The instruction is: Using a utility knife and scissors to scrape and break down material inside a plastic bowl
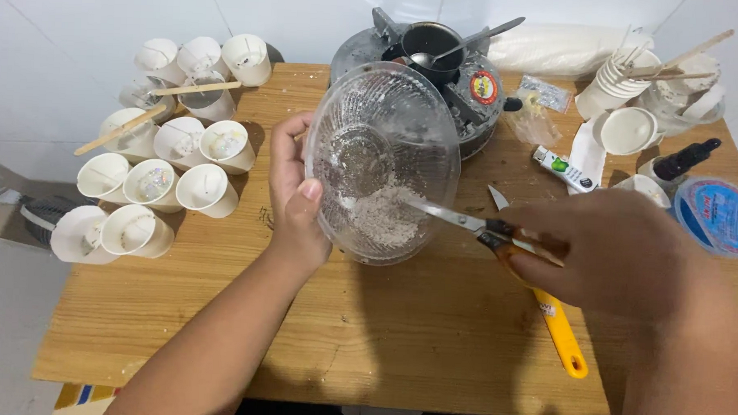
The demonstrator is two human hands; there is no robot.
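My left hand [294, 198] grips the rim of a tilted glass bowl [383, 159] above the wooden worktop [381, 339]. My right hand [621, 253], closed around scissors [475, 226], pokes their blades into the bowl's white powder [381, 218].

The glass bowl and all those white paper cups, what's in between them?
Only the left hand, gripping the glass bowl by its rim, and bare wooden table beside the white paper cups, as the head view shows.

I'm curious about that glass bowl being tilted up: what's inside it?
The glass bowl, tilted by the left hand, holds a patch of pale, crumbly flakes. The right hand pokes scissors into them. What the flakes are cannot be told.
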